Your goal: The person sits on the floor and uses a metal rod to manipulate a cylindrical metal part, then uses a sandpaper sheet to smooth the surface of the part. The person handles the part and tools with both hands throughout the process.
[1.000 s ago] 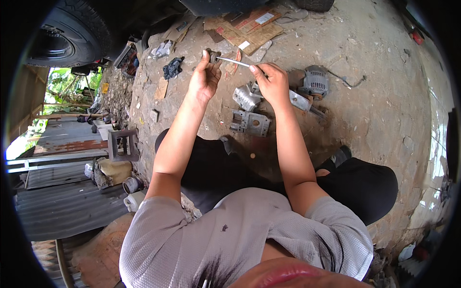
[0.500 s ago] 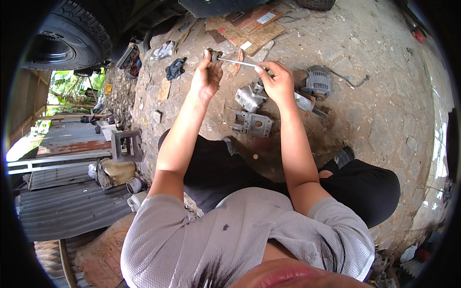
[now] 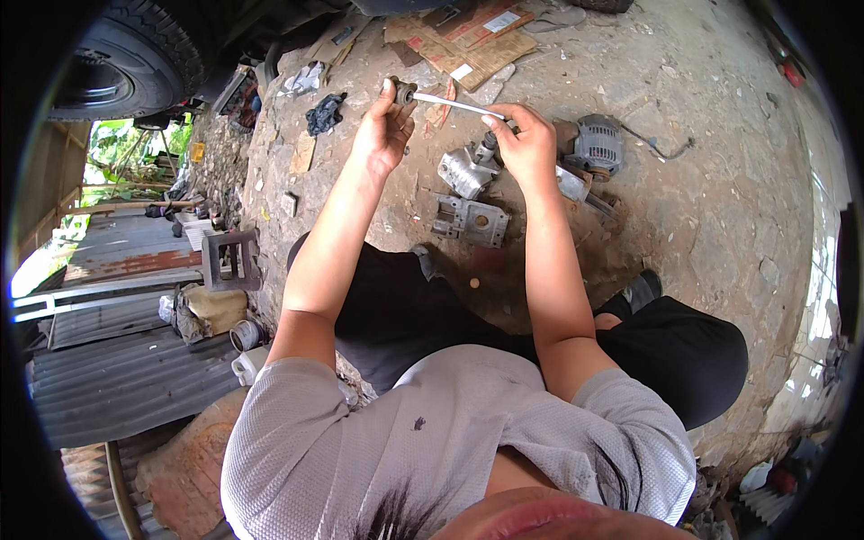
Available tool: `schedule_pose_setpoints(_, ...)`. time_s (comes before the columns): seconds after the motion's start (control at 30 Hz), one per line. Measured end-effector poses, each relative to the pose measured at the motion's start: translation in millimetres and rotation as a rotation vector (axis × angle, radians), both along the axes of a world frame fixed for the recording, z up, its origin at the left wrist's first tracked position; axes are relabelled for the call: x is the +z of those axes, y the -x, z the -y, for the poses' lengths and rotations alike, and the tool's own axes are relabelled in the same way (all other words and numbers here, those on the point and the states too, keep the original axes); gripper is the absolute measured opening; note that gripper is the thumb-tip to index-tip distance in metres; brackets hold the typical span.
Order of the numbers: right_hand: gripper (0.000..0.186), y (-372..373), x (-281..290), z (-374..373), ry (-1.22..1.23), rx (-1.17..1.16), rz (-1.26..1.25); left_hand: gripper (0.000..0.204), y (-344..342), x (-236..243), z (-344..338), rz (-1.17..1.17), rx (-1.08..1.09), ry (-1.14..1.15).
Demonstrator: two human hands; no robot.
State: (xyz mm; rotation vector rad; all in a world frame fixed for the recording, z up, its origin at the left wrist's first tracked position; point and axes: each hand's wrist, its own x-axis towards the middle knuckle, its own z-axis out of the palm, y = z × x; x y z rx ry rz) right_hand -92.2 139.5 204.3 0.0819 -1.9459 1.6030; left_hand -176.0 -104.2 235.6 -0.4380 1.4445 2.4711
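In front of me, my left hand (image 3: 387, 135) grips a small dark round metal part (image 3: 405, 93) between thumb and fingers. A thin, pale metal rod (image 3: 457, 104) runs from that part across to my right hand (image 3: 525, 144), whose thumb and fingers pinch its other end. The rod slants slightly down to the right. Its far tip is at the round part; whether it sits inside cannot be made out. Below my hands, a silvery metal casing (image 3: 463, 175) and a flat metal housing (image 3: 470, 221) lie on the ground, apart from both hands.
A grey finned motor-like unit (image 3: 598, 146) with a cable lies at the right. Flattened cardboard (image 3: 472, 45) and a dark crumpled cloth (image 3: 325, 114) are farther off. A vehicle tyre (image 3: 135, 67) stands far left, with a hollow block (image 3: 232, 261) and corrugated sheets (image 3: 135, 387) nearer.
Both hands keep their hold on the round part and the rod. My right hand has shifted slightly right, and the round part has dropped a little; the whole view has shifted slightly.
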Motion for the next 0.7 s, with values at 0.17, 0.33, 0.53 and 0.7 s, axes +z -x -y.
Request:
schedule_pose_setpoints(0.17,0.023,5,-1,3,-0.006,-0.059,-0.092,0.027,-1,6,-4,-0.021,-0.007,0.024)
schedule_pose_setpoints(0.33,0.023,5,-9,7,0.017,-0.051,0.073,0.029,0,2,0,-0.014,-0.006,0.056)
schedule_pose_setpoints(0.53,0.021,5,-9,7,0.046,-0.119,-0.065,0.037,-1,4,-6,-0.020,-0.015,0.118)
schedule_pose_setpoints(0.7,0.021,3,-16,19,0.056,-0.083,-0.014,0.033,-4,9,-8,-0.020,0.000,0.141)
